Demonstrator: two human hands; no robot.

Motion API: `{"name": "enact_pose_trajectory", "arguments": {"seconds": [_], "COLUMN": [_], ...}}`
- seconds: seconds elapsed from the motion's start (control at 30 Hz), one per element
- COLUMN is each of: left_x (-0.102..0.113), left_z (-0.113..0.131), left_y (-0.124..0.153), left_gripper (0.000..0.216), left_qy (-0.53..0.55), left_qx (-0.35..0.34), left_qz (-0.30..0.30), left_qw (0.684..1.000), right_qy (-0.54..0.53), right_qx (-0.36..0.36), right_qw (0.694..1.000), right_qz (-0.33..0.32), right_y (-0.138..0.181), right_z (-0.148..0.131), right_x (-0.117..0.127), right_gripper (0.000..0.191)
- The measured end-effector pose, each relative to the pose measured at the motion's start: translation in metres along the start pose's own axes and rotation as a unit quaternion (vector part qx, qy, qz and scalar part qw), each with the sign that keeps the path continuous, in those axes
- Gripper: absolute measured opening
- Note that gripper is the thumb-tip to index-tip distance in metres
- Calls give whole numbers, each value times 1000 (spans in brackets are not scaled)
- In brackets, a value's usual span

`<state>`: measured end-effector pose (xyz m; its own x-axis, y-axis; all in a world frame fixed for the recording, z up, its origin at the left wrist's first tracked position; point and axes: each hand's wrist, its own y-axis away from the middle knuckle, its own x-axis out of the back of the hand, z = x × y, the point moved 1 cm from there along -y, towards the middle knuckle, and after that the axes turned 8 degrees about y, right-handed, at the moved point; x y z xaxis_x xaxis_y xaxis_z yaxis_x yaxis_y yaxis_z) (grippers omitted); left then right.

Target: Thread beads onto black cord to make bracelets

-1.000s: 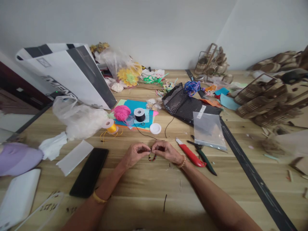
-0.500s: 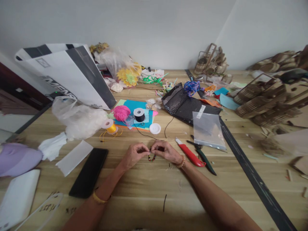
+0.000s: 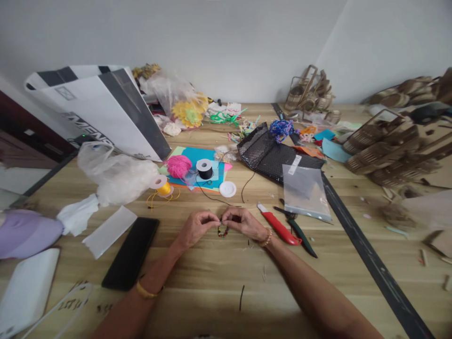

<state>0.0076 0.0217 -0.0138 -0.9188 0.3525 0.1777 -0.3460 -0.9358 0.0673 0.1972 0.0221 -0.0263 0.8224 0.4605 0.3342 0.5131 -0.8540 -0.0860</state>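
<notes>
A small beaded bracelet [image 3: 222, 232] with dark, red and yellow beads hangs in a loop between my hands, just over the wooden table. My left hand [image 3: 197, 228] pinches its left end between thumb and forefinger. On the other side my right hand [image 3: 246, 223] pinches the right end, the fingertips almost meeting. The exact cord ends are hidden by my fingers. Beyond them stands a spool of black cord [image 3: 205, 169], its loose strand trailing toward my hands. A red-handled knife [image 3: 280, 228] and dark green-handled scissors [image 3: 302, 233] lie right of my right hand.
A black phone [image 3: 130, 254] lies left of my left forearm. Behind are a yellow thread spool [image 3: 161, 186], pink yarn [image 3: 178, 166], a white round lid [image 3: 228, 189], a clear zip bag [image 3: 306, 190] and black bubble wrap [image 3: 268, 153]. Woven baskets [image 3: 374, 146] stand at right.
Both hands keep their pinch on the beaded bracelet in nearly the same place. The camera view has shifted very slightly; nothing else visibly moved.
</notes>
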Motion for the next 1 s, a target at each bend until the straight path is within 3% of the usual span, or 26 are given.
{"name": "enact_pose_trajectory", "arguments": {"seconds": [0.23, 0.7, 1.0], "left_x": [0, 3, 7], "left_z": [-3, -2, -6], "left_y": [1, 2, 0], "left_gripper": [18, 16, 17], "left_qy": [31, 32, 37], "left_qx": [-6, -14, -15], "left_qz": [-7, 27, 60], "left_qw": [999, 999, 997], "right_qy": [-20, -75, 120], "right_qx": [-2, -70, -11], "right_qw": [1000, 983, 982], "right_qz": [6, 151, 146], "right_y": [1, 2, 2], "right_z": [-2, -2, 6], "right_x": [0, 5, 0], "right_gripper": [31, 29, 15]}}
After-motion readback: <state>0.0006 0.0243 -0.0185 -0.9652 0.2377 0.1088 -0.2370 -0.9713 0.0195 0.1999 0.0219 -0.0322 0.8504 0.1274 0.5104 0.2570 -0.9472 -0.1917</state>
